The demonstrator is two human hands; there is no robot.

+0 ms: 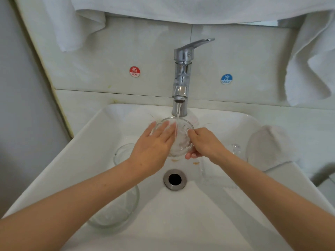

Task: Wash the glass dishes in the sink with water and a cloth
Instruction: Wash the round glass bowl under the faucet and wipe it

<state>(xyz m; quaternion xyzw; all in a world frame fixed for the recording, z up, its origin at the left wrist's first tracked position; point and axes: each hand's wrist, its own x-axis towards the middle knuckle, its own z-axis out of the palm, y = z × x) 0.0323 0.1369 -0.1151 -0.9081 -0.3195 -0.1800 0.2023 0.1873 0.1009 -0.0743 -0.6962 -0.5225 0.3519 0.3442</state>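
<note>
While water (177,118) runs, right hand (205,144) grips glass bowl (181,144), left hand (153,148) flat, seemingly inside, hiding its left side.

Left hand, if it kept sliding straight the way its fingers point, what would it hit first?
Probably the water stream falling into the glass bowl, just past the left hand fingertips; beyond that, the tap base. Depth is hard to judge.

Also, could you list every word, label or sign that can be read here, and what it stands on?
"热 HOT": red round sticker on the wall tile, left of the tap.
"冷 COLD": blue round sticker on the wall tile, right of the tap.
Nothing else readable shows; the tap bears no legible brand.
</note>
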